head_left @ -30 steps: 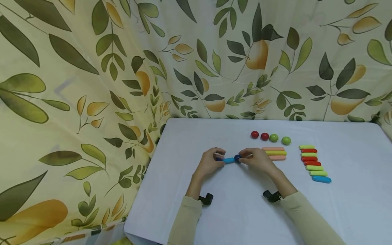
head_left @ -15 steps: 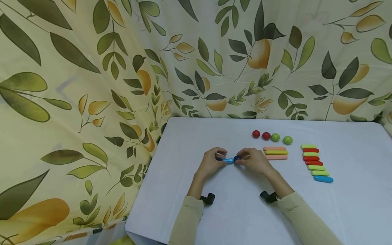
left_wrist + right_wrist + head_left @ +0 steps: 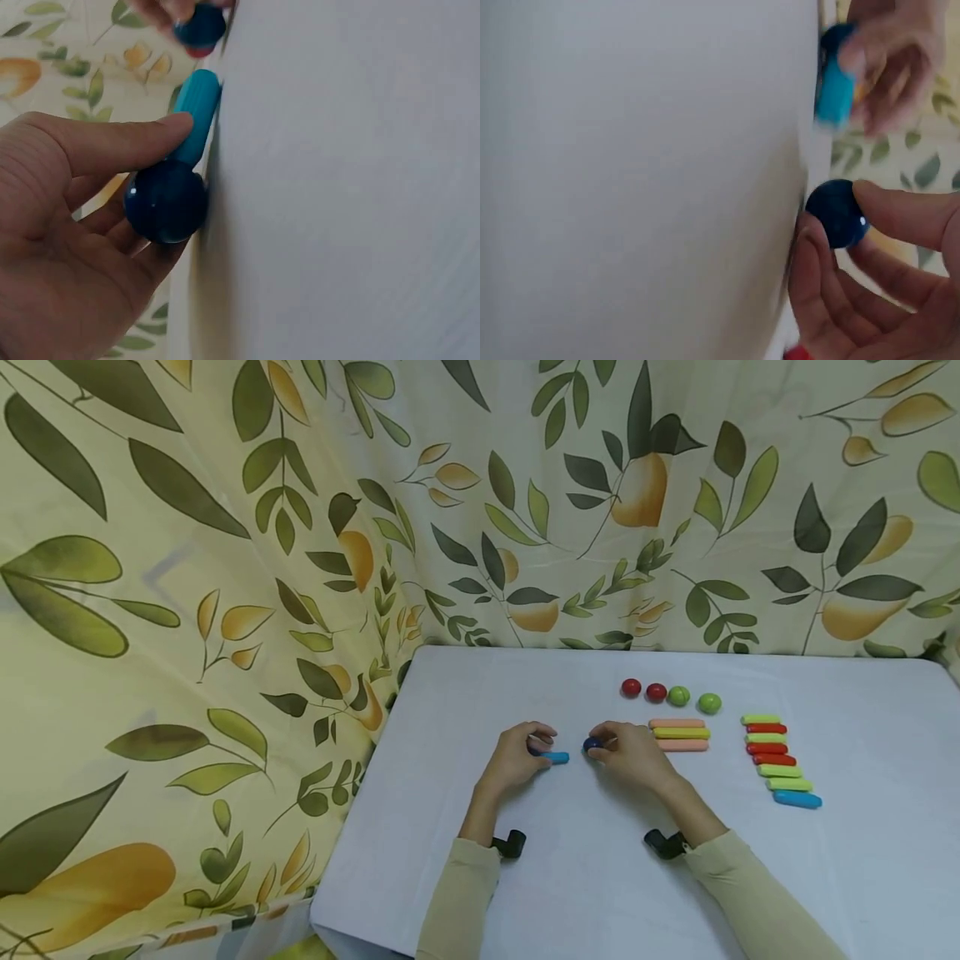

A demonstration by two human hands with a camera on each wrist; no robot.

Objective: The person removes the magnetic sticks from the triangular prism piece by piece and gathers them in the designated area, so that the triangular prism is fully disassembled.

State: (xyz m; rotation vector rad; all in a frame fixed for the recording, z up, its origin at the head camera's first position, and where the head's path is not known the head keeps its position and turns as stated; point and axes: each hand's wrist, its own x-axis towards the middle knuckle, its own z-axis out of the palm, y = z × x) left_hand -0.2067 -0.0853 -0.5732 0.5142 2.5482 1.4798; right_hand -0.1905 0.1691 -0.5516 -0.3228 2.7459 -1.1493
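Note:
My left hand holds a light blue stick between thumb and fingers, just at the table surface. A dark blue ball sits at the near end of that stick, against the fingers; the left wrist view shows the two touching. My right hand pinches a second dark blue ball between thumb and fingertips. A small gap separates this ball from the stick's free end.
Two red balls and two green balls lie in a row at the back. Pink and yellow sticks lie behind my right hand. Farther right runs a column of several short sticks, with a blue stick nearest me.
The right hand's ball was against the stick's free end; it has moved right, away from the stick. The left hand stays nearly still, and the stick now points slightly lower.

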